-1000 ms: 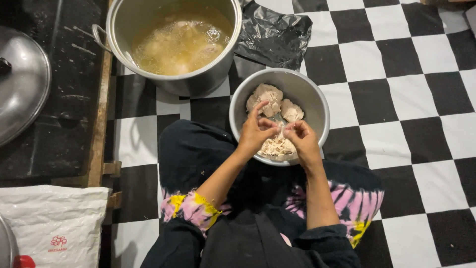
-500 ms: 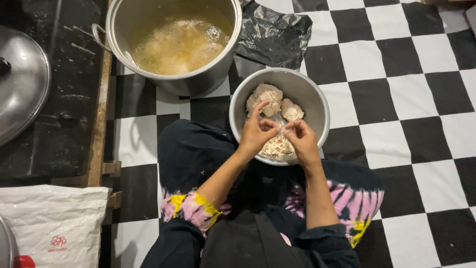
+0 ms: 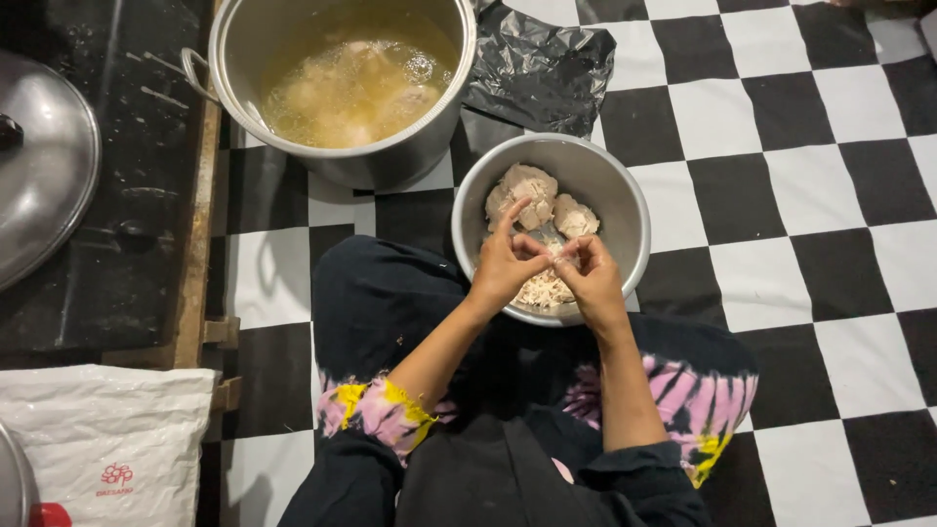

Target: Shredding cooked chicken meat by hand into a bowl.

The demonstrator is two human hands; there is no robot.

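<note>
The left hand (image 3: 506, 265) and the right hand (image 3: 589, 278) meet over the near side of a round metal bowl (image 3: 625, 210), fingertips pressed together on a small pale strand of cooked chicken (image 3: 549, 256); both hands pinch it between thumb and forefingers, the left index finger raised straight. Beneath the hands lies a heap of shredded chicken (image 3: 545, 290), fibrous and off-white, against the bowl's near wall. Just beyond the fingertips, deeper in the bowl, sit whole cooked chicken pieces (image 3: 532, 190), lumpy, matte and beige. The bowl's inside is smooth, dull grey steel, and it rests on the floor touching the person's knees.

Farther beyond the left hand stands a large aluminium stockpot (image 3: 434, 146) with a loop handle on its side; it holds cloudy yellowish broth (image 3: 342, 93) with bubbles and pale pieces under the surface. Beyond the right hand, beside the pot, lies a crumpled black plastic bag (image 3: 542, 68), glossy and creased. The floor (image 3: 830, 176) is smooth black-and-white checkered tile. Well off to the left hand's outer side a domed metal lid (image 3: 44, 176) rests on a dark, scuffed surface edged by a wooden strip (image 3: 195, 234). Nearer the person than that lies a white woven sack (image 3: 102, 439). The trousers (image 3: 390, 303) are black with pink and yellow tie-dye.
</note>
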